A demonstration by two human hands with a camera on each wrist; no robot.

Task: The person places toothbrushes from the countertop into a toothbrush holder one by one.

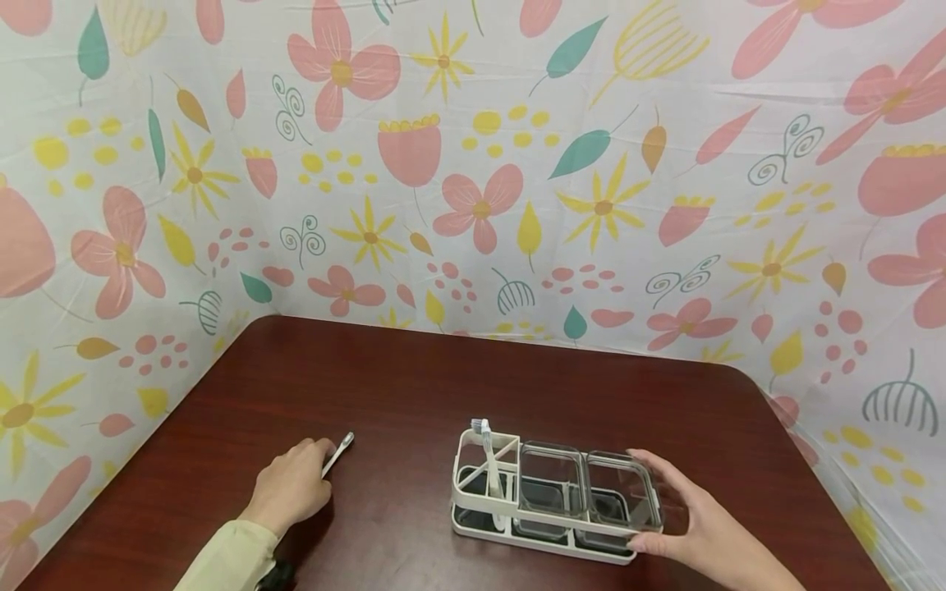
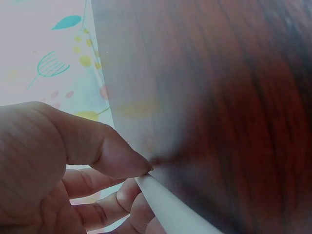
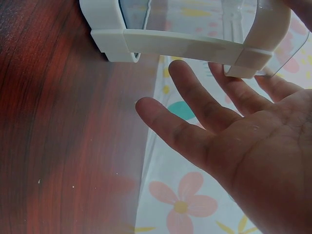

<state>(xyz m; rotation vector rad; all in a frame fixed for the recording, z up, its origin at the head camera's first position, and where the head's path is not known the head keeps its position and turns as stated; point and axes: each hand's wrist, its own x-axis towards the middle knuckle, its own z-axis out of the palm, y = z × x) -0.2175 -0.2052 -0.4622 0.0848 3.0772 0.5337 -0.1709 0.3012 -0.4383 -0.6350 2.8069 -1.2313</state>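
Note:
My left hand (image 1: pixel 291 486) is over the left part of the table and pinches a white toothbrush (image 1: pixel 337 455) between thumb and fingers, its head pointing up and away. In the left wrist view its pale handle (image 2: pixel 178 207) runs down from the fingertips. Toward the right stands a white toothbrush holder (image 1: pixel 547 515). Another white toothbrush (image 1: pixel 493 469) leans upright in its divided left section, bristles at the top. Two clear cups, a middle one (image 1: pixel 550 472) and a right one (image 1: pixel 619 484), sit in the other sections. With thumb in front and fingers behind, my right hand (image 1: pixel 695 521) grips the holder's right end.
Both hands work over a dark reddish-brown wooden table (image 1: pixel 414 386) with rounded far corners. A white sheet (image 1: pixel 473 271) printed with flowers and leaves hangs behind the table and along its sides.

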